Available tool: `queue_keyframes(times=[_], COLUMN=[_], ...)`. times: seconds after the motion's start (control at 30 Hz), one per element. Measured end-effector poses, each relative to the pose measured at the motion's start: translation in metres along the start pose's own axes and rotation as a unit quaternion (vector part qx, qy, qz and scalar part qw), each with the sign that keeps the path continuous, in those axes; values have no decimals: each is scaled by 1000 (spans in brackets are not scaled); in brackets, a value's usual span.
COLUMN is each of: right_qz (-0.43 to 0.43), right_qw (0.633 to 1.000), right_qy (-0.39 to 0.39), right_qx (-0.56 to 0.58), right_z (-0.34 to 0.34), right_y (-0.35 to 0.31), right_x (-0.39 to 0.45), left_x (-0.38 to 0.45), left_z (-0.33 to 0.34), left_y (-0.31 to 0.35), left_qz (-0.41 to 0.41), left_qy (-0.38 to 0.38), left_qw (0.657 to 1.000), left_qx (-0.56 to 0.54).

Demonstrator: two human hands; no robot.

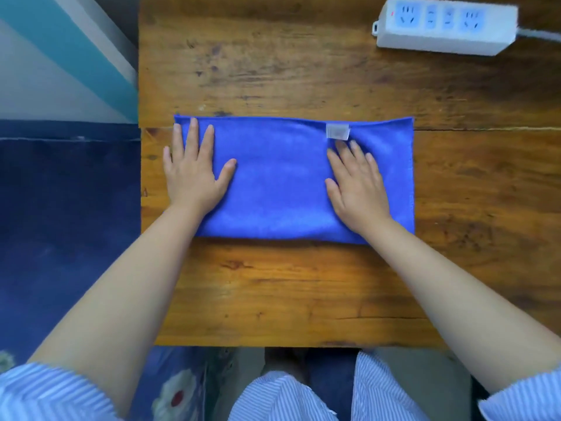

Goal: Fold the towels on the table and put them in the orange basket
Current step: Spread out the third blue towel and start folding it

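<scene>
Our left hand (194, 171) and right hand (356, 180) press flat, fingers straight, on the half-folded blue towel (279, 183); next we fold it crosswise.

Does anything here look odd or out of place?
Nothing much. The blue towel lies flat and square on the table, both hands pressing it. Only its white tag faces up, and no orange basket is in view.

I see a brown wooden table (273, 287). A blue towel (279, 183) lies flat on it. A white power strip (446, 25) sits in the far right corner.
</scene>
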State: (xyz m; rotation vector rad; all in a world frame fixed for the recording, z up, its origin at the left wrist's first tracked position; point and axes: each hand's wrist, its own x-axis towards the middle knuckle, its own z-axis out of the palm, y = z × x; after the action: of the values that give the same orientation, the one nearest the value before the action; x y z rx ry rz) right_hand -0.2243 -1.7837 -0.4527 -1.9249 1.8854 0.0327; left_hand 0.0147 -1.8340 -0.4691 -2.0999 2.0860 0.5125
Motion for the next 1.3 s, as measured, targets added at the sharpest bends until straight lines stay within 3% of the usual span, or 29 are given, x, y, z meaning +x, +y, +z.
queue_keyframes(times=[0.1, 0.2, 0.33, 0.47, 0.57, 0.87, 0.93, 1.07, 1.1, 1.3], right_qz=[55, 133, 67, 39, 35, 187, 156, -16, -39, -30], right_qw=[998, 991, 997, 999, 999, 980, 985, 994, 995, 996], right_qy=[12, 20, 17, -12, 8, 47, 69, 95, 69, 4], right_qx=[-9, -6, 19, 2, -21, -47, -30, -56, -58, -87], right_z=[0, -2, 12, 42, 46, 12, 2, -2, -5, -17], right_y=[21, 12, -48, -77, -56, 50, 45, 18, 15, 30], right_x=[-24, -37, -48, -45, -49, -81, -77, -43, -29, 20], left_x=[-16, -44, -81, -81, -80, -75, -74, -66, -62, -35], left_z=[-1, 1, 13, 30, 29, 12, 7, 0, -2, -4], left_y=[-4, 8, 40, 41, 23, -31, -25, 8, 20, 64], left_qz=[-58, -52, 29, 17, 13, -54, -40, 55, 78, 116], left_qy=[-2, 9, 0, -23, -16, -11, -7, 15, 14, -16], left_qw=[998, 999, 999, 999, 1000, 999, 999, 998, 997, 993], left_qx=[-19, -3, -26, -17, -2, -3, 15, 11, 5, 1])
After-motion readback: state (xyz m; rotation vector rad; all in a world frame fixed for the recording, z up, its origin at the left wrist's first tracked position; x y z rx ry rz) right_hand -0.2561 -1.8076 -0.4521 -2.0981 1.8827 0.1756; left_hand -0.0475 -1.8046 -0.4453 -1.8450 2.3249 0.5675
